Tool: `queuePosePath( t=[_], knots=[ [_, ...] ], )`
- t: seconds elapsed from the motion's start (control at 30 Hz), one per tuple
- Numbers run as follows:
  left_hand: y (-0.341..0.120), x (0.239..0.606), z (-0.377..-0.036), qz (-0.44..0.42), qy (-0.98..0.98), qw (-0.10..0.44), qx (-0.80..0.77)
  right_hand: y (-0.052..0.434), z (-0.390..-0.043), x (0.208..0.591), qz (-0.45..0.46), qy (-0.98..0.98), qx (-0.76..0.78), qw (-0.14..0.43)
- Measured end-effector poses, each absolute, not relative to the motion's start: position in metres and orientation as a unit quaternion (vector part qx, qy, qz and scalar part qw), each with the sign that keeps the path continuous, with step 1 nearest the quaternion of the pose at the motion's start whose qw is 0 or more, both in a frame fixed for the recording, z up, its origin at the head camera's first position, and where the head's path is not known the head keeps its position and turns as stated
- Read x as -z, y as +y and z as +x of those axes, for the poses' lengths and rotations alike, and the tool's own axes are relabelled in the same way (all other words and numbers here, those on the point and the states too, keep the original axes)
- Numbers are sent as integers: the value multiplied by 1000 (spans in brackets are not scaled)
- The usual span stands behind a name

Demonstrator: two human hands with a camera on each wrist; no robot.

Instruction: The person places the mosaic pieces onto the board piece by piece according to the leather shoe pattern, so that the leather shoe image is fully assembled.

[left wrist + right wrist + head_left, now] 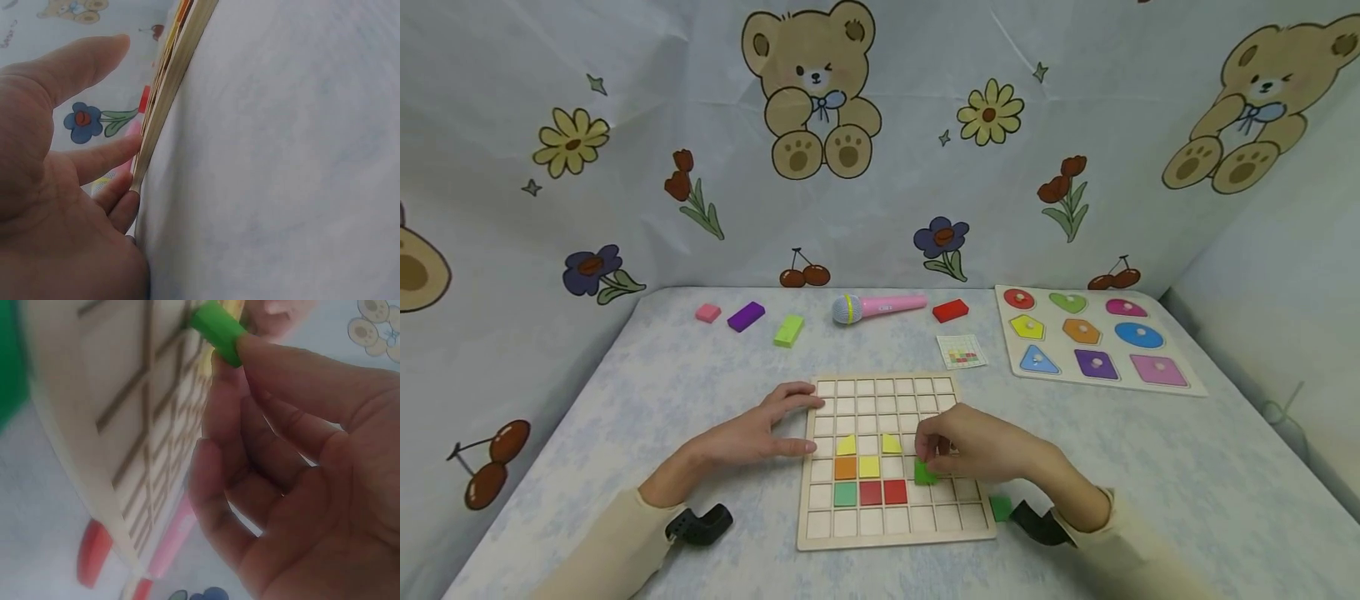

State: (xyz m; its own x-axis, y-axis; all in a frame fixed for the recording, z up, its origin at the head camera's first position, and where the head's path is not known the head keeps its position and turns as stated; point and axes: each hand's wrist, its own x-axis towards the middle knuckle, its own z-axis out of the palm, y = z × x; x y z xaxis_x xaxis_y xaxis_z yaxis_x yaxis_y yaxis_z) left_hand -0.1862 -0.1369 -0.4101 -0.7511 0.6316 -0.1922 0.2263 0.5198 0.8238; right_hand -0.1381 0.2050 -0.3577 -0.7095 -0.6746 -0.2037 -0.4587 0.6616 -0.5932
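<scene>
A wooden grid board (921,521) lies on the table between the hands. My left hand (752,429) rests at its left edge, fingers extended and fingertips touching the rim. Over the right part of the grid, my right hand (981,442) pinches a green square tile (925,473) between thumb and fingers; the right wrist view shows this green tile (217,331) tilted above the cells. Set in the grid are yellow tiles (868,467), an orange tile (846,468), a teal tile (846,495) and two red tiles (883,492) side by side.
Another green piece (1002,508) lies by the board's right edge, near the right wrist strap. Behind the board are a small pattern card (961,352), a pink toy microphone (880,307), a red block (951,311) and several other colored blocks. A shape puzzle board (1060,379) lies at the back right.
</scene>
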Motion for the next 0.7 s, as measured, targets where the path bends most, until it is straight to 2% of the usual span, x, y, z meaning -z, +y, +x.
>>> queuePosePath(
  t=[0.27, 0.7],
  knots=[
    [-136, 409, -187, 258, 835, 242, -422, 195, -132, 363, -348, 879, 249, 210],
    [-136, 408, -185, 257, 837, 241, -419, 192, -128, 365, -371, 888, 206, 178]
  ],
)
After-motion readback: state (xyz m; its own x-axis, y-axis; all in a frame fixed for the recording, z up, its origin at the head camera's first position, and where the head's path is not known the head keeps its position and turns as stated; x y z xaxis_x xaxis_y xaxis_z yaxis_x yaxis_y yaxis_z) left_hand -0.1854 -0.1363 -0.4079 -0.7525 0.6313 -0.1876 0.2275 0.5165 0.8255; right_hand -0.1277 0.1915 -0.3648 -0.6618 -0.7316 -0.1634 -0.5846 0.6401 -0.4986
